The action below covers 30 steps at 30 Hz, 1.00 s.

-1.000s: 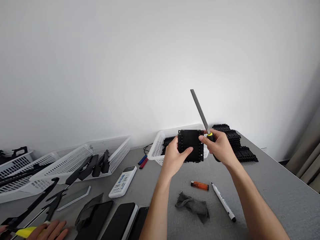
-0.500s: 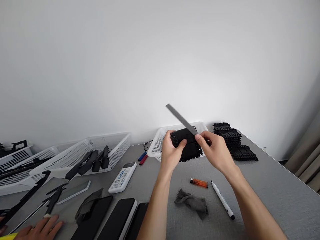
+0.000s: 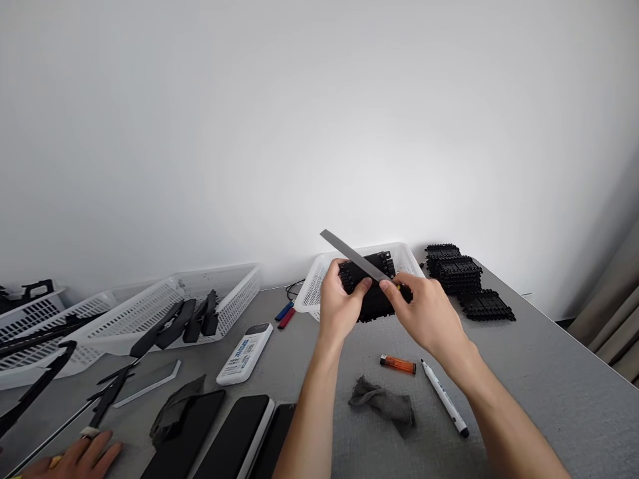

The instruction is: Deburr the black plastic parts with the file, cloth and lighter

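Note:
My left hand (image 3: 340,299) grips a black plastic part (image 3: 374,307) with toothed edges by its left side, thumb on top. In my right hand (image 3: 424,303) is a flat metal file (image 3: 352,255), its grey blade slanting up to the left across the part's face. The file's handle end is mostly hidden by my fingers. Behind the part stands a white perforated basket (image 3: 312,283). Closer to me on the table lie an orange lighter (image 3: 398,364), a white marker (image 3: 444,399) and a crumpled grey cloth (image 3: 382,402).
Stacked toothed black parts (image 3: 456,269) sit at the right. White baskets (image 3: 164,293) with black pieces stand at the left. A white device (image 3: 245,355) and dark phones (image 3: 234,436) lie left of my forearm. Another person's hand (image 3: 82,456) is at the lower left.
My right hand has brought the file down and left, so its blade now lies lower across the black part. The other person's hand and a long black piece have shifted slightly.

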Motion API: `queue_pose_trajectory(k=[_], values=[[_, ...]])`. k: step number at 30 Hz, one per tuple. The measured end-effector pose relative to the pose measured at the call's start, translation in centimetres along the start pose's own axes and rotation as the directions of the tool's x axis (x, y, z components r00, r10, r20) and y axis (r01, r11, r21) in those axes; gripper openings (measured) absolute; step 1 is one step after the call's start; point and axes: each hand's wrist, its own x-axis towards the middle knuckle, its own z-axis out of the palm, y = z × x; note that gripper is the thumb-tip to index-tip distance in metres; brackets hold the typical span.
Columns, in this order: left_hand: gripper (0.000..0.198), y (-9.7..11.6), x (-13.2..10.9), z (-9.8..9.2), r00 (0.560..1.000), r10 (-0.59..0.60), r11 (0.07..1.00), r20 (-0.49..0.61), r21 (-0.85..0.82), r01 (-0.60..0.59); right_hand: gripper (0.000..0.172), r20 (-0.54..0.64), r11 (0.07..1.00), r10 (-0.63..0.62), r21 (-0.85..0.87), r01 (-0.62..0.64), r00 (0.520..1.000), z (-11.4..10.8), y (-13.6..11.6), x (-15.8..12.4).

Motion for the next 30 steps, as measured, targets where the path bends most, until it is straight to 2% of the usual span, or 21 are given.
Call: queue_pose_trajectory(k=[3, 6, 16, 20, 22, 27, 30], values=[[0.032, 0.30, -0.10, 0.16, 0.999, 0.031, 1.000, 0.021, -0.005, -0.031, 0.038, 0.043, 1.000, -0.006, 0.029, 0.005, 0.999, 0.00, -0.52, -0.31], [0.032, 0.27, -0.07, 0.15, 0.999, 0.043, 0.999, 0.023, -0.012, -0.043, 0.037, 0.027, 1.000, 0.021, -0.020, -0.020, 0.999, 0.27, -0.85, -0.35], [0.031, -0.44, 0.13, -0.41, 0.998, -0.055, 0.998, -0.036, 0.007, 0.056, 0.037, -0.148, 0.968, 0.103, -0.213, -0.134, 0.984, 0.09, -0.09, 0.14], [0.032, -0.08, 0.08, -0.48, 0.995, -0.053, 0.995, -0.087, 0.079, 0.060, 0.037, -0.191, 0.965, 0.116, -0.212, -0.156, 0.975, -0.17, -0.08, 0.01], [0.032, 0.01, 0.09, -0.48, 0.994, -0.052, 0.994, -0.100, 0.091, 0.061, 0.038, -0.166, 0.977, 0.119, -0.156, -0.145, 0.979, -0.19, -0.10, -0.04], [0.031, -0.18, 0.05, -0.30, 0.998, -0.005, 1.000, -0.065, 0.030, 0.007, 0.036, -0.019, 0.994, 0.088, -0.057, -0.089, 0.996, 0.37, -0.51, -0.25], [0.032, -0.35, -0.01, -0.46, 0.996, 0.004, 1.000, -0.085, 0.020, -0.002, 0.036, -0.022, 0.995, 0.076, -0.066, -0.077, 0.997, 0.67, -0.59, -0.31]])
